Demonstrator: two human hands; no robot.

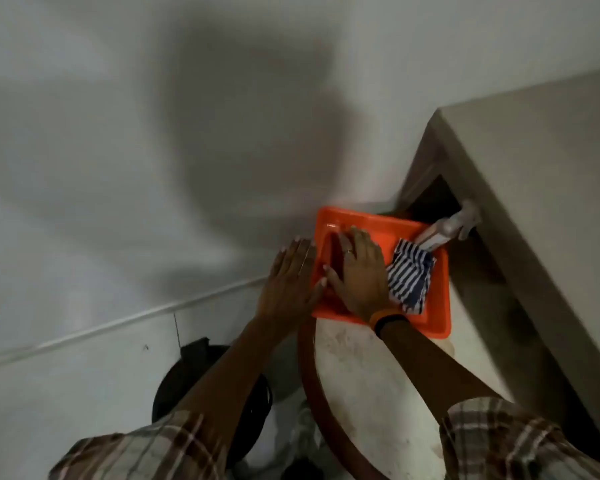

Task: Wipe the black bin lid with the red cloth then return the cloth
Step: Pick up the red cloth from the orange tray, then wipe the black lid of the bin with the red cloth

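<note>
Bin lid (187, 386), black, sits low at the near left, under the left forearm. Farther out, both hands reach the orange tray (437, 306): right hand (359, 271) spread flat on the red cloth (335, 252), left hand (290, 282) open, flat at the tray's rim.

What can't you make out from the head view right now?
- Red cloth: mostly hidden under the right hand in the orange tray.
- Black bin lid: largely covered by the left forearm and sleeve.
- Spray bottle: blurred, label unreadable.
</note>
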